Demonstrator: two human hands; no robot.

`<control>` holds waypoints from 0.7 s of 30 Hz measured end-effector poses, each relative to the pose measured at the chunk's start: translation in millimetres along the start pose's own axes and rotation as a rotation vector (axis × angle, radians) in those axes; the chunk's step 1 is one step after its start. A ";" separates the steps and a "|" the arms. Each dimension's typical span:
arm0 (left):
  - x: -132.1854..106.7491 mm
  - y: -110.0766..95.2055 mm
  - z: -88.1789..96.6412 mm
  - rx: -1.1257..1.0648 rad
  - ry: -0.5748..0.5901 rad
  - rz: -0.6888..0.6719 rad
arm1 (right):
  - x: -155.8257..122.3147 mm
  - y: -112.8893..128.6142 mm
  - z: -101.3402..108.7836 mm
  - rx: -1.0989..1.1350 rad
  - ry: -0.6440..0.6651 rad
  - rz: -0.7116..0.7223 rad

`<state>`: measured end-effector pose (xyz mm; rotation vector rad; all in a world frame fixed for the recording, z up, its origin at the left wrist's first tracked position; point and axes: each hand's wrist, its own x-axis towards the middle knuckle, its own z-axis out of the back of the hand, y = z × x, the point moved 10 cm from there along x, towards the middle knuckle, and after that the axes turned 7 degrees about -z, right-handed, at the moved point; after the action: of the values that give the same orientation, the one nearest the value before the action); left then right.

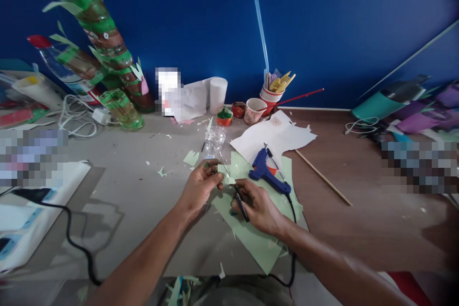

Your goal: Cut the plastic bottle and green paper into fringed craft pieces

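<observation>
My left hand [200, 184] pinches a small pale green paper piece [227, 173] over the table. My right hand [258, 206] is closed round the black handles of scissors [234, 190], whose thin blades point up and left at the paper piece. Beneath both hands lies a larger pale green paper sheet [255, 239]. A blue glue gun [264, 170] rests on that sheet just right of my hands, its black cord running down past my right wrist.
A white paper sheet [276, 139], a clear plastic bottle piece [214, 139], a wooden stick [322, 178], cups with tools [269, 95], a paper roll [218, 93] and green-painted bottles [107, 57] stand around. A black cable [77, 244] crosses the table at left. Paper scraps lie scattered.
</observation>
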<state>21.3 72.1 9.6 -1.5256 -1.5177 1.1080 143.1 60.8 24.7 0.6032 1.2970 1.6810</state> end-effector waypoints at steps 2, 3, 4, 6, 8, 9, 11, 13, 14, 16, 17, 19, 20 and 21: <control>-1.2 0.8 -4.9 -0.001 0.027 0.025 | 0.2 -0.1 0.2 0.029 -0.007 -0.006; -1.9 0.7 -7.1 0.003 0.038 0.033 | 0.3 -0.2 0.2 0.042 -0.009 -0.007; -2.4 -0.2 -8.6 0.010 0.044 0.033 | 0.3 -0.4 0.5 0.054 -0.013 -0.007; -3.1 -2.8 -10.2 0.050 0.047 0.018 | 0.4 -0.8 1.4 0.069 -0.020 -0.006; -3.8 -4.5 -10.3 0.128 0.049 0.002 | 0.4 0.0 2.7 0.076 -0.028 0.002; -4.1 -5.1 -10.3 0.170 0.053 -0.010 | 0.5 0.8 3.0 0.076 -0.028 0.007; -4.7 -5.5 -10.5 0.234 0.064 -0.030 | 0.6 1.6 3.0 0.078 -0.023 0.009; -5.1 -4.9 -10.2 0.268 0.074 -0.044 | 0.6 0.6 2.7 0.082 -0.019 -0.003; -5.2 -4.2 -10.1 0.281 0.080 -0.045 | 0.6 -0.1 2.4 0.085 -0.017 -0.008; -5.3 -3.5 -10.1 0.305 0.092 -0.048 | 0.3 -1.6 1.1 0.093 -0.007 -0.007; -5.3 -3.8 -10.3 0.316 0.098 -0.052 | 0.1 -2.5 0.1 0.100 0.001 -0.005; -5.2 -4.5 -11.0 0.335 0.112 -0.057 | -0.1 -4.6 -1.7 0.119 0.019 -0.002; -5.1 -4.7 -11.3 0.340 0.116 -0.058 | -0.1 -5.7 -2.2 0.123 0.024 -0.004; -5.0 -4.6 -11.1 0.346 0.118 -0.056 | -0.1 -6.7 -2.5 0.124 0.026 -0.008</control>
<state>30.1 68.4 18.6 -1.2794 -1.2095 1.1579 143.5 59.8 17.6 0.6494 1.4288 1.6154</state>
